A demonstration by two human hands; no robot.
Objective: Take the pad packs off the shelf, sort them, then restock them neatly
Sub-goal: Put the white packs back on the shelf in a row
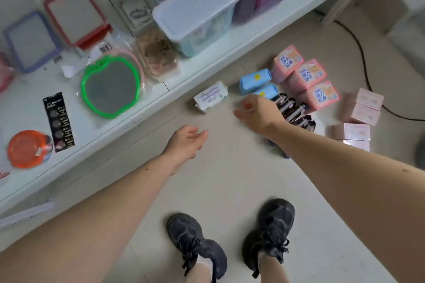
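Lying near the right hand (257, 114) fingers (239, 114): white pad pack (210, 97); untouched.

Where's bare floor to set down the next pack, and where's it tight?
Free: the tile between the white pack, the left hand and the shoes. Crowded: right of the right hand, where blue packs, pink packs, dark packs and pale boxes sit close together.

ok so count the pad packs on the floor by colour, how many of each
Pink packs: 3
Blue packs: 2
White pack: 1
Dark packs: 4 or so, partly hidden by the right hand
Pale pink boxes: 4 showing
Total: about 14
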